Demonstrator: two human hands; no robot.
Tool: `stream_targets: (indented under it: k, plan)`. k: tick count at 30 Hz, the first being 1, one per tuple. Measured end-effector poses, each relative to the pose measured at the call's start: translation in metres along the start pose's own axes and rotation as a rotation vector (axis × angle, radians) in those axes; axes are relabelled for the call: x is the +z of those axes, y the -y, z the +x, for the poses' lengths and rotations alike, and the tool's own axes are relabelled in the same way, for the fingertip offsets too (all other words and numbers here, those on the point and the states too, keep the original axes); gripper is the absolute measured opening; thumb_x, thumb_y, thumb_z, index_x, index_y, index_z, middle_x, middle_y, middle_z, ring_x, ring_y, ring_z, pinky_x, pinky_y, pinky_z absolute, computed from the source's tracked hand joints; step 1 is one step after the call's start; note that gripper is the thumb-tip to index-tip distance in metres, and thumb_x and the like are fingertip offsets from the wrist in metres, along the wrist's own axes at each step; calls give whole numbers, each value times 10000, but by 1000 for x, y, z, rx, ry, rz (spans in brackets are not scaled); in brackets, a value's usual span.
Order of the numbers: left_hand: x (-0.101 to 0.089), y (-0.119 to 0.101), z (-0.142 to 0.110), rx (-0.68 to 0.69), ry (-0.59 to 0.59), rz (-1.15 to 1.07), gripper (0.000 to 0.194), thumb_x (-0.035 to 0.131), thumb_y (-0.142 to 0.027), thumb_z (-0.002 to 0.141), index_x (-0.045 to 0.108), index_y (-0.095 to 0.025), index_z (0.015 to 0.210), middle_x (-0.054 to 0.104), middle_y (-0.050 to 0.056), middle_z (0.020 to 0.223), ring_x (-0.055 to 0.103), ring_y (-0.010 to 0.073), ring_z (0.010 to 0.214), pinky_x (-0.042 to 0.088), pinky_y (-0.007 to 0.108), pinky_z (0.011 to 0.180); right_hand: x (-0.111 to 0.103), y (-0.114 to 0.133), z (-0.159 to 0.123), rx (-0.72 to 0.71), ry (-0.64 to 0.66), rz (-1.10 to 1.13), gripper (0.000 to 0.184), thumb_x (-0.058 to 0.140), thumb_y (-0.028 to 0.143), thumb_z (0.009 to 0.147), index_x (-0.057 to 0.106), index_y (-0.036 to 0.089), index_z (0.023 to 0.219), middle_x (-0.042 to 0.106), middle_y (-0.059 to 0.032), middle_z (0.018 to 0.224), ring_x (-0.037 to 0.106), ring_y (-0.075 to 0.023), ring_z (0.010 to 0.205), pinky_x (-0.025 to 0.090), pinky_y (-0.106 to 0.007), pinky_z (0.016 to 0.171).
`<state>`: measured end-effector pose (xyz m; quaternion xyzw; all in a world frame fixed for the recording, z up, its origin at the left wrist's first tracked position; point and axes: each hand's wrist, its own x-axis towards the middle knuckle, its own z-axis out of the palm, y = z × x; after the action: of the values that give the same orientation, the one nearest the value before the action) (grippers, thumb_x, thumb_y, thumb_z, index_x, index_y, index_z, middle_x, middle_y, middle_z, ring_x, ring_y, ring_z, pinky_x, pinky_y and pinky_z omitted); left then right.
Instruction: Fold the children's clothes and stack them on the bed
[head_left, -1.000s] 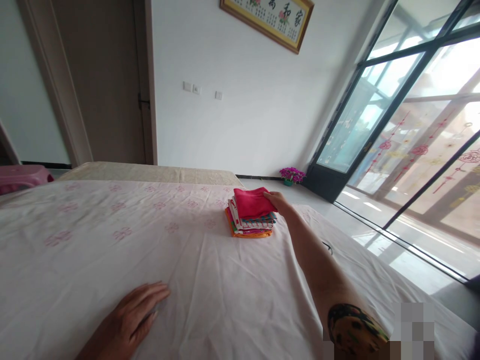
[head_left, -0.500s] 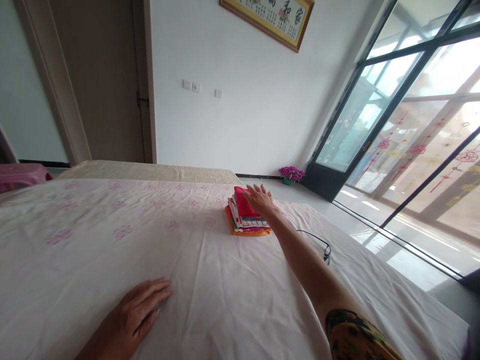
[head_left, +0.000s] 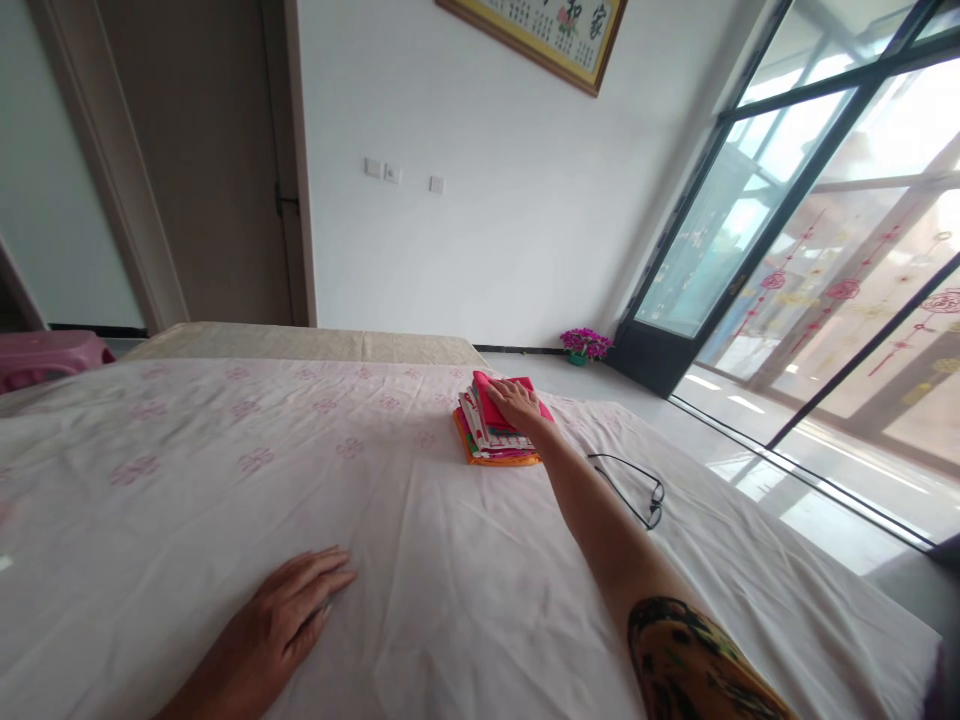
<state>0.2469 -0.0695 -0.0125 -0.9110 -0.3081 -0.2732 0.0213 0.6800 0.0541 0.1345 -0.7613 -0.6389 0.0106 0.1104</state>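
Note:
A small stack of folded cloths [head_left: 491, 438] lies on the white sheet with pink flower prints [head_left: 225, 480], far from me. The top cloth is bright pink-red [head_left: 487, 398]; the bottom one is orange. My right hand [head_left: 516, 403] is stretched out and rests flat on top of the stack, fingers open, pressing the pink-red cloth. My left hand [head_left: 289, 612] lies flat on the sheet close to me, fingers spread, holding nothing.
A pair of glasses [head_left: 634, 490] lies on the sheet to the right of my forearm. A pink plastic stool [head_left: 45, 355] stands at the far left. Beyond the bed are a door [head_left: 202, 160], a pot of purple flowers [head_left: 585, 346] and large glass doors [head_left: 810, 250].
My right hand let go of the pink-red cloth's edge, laid it on the stack and now lies flat on top. The left hand stayed put.

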Motion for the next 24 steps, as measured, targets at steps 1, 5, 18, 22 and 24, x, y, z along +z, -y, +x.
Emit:
stream_targets:
  k: [1,5,18,22,24]
  plan:
    - [-1,0,0,2,-2,3,341,576,-295,895,663,-375,1214,679,-45,1274,658,141,1134,532,268,986,-6,-3,-1,-15,-7,69,492,267,427,1017,431,309,1466,405,-27,1540,300,-239,1416,202,-442,1159]
    - [-2,0,1,10,-20,-14,333,579,-302,894,664,-371,1209,684,-44,1266,662,140,1125,535,258,977,-28,-27,-11,-49,-96,298,525,270,371,988,471,218,1448,503,-46,1469,448,-218,1321,331,-358,1101]
    - [12,6,-5,17,-66,-48,345,582,-314,887,661,-376,1217,683,-50,1265,658,134,1128,519,237,994,-10,-76,-47,-173,-17,754,741,605,200,611,590,255,1350,532,-26,1443,467,-296,1315,395,-420,1083]
    - [12,6,-5,-11,-38,-58,348,575,-303,888,668,-374,1216,673,-35,1287,655,151,1139,521,261,998,-2,-78,-42,-215,-52,600,739,615,192,625,580,220,1362,460,-58,1506,388,-298,1390,270,-452,1169]
    - [12,6,-6,-24,-18,-67,353,573,-302,892,664,-374,1226,666,-29,1299,649,156,1151,517,271,1006,-4,-76,-42,-181,-46,572,685,613,244,695,562,243,1378,455,-43,1511,400,-284,1387,292,-450,1161]
